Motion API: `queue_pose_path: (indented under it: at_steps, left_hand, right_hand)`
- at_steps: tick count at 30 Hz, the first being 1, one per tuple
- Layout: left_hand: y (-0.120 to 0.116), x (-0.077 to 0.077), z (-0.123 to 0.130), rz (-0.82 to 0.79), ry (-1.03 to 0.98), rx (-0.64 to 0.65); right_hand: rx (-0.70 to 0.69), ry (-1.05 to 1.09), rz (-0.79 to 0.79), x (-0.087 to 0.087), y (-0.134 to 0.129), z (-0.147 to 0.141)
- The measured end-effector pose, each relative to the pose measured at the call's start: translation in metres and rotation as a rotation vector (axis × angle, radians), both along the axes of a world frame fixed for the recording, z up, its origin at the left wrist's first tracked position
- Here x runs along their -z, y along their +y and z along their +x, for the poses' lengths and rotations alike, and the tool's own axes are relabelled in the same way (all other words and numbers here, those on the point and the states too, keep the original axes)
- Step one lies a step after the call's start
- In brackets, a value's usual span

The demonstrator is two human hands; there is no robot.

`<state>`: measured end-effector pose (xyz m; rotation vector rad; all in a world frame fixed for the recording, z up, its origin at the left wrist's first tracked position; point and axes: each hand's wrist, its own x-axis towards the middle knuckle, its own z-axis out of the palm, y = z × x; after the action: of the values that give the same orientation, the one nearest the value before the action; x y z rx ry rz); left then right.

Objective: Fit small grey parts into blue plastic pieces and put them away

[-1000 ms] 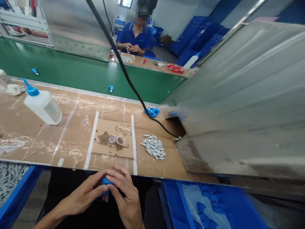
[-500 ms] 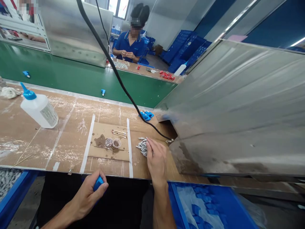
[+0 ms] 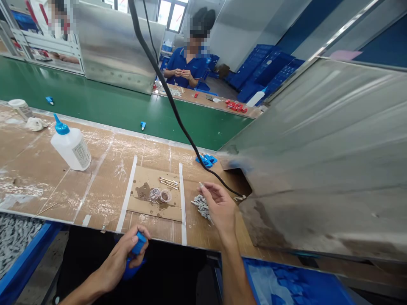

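My left hand is closed around a blue plastic part in front of the bench edge. Above the pile of small grey parts, my right hand pinches a small light grey piece between thumb and fingertips. To the left of the pile lies a cardboard piece between two white tape strips. Two small round cups stand on it in a wet patch, with several cotton swabs behind them.
A white squeeze bottle stands at the left. Blue parts lie behind the grey pile, near a hanging black cable. A metal panel bounds the right. Blue bins flank the bench. Across the green belt a person works.
My right hand has lifted from the grey pile with a small piece in its fingertips. The blue part in my left hand shows more. The whole view has shifted.
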<state>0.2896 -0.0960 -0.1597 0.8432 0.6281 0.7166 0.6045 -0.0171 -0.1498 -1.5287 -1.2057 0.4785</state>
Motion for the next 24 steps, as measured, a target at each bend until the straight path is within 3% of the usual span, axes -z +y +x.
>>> queue_pose_path:
  at_steps: [3,9,11,14,18,21,24]
  left_hand:
    - [0.004,-0.001,0.002,-0.014,0.018,-0.048]
    - [0.012,-0.013,0.000,-0.050,0.034,-0.124]
    - [0.011,-0.014,-0.003,0.005,0.041,-0.145]
    - [0.008,-0.011,-0.008,0.014,0.002,-0.068]
    - [0.008,-0.004,-0.010,-0.010,-0.205,0.004]
    - [0.012,-0.004,-0.009,-0.047,-0.116,-0.053]
    - [0.014,-0.007,-0.009,-0.007,0.004,-0.115]
  right_hand:
    - [0.002,0.307,-0.031,-0.005,-0.009,-0.019]
    - [-0.040,0.538,-0.034,-0.015,-0.009,-0.050]
    - [-0.078,0.457,-0.041,-0.017,-0.008,-0.062]
    - [-0.134,0.250,-0.017,-0.018,-0.008,-0.080]
    - [-0.201,-0.076,0.104,-0.020,-0.009,-0.098]
    - [-0.245,-0.285,0.222,-0.021,-0.008,-0.107]
    - [-0.281,-0.356,0.261,-0.022,-0.007,-0.111]
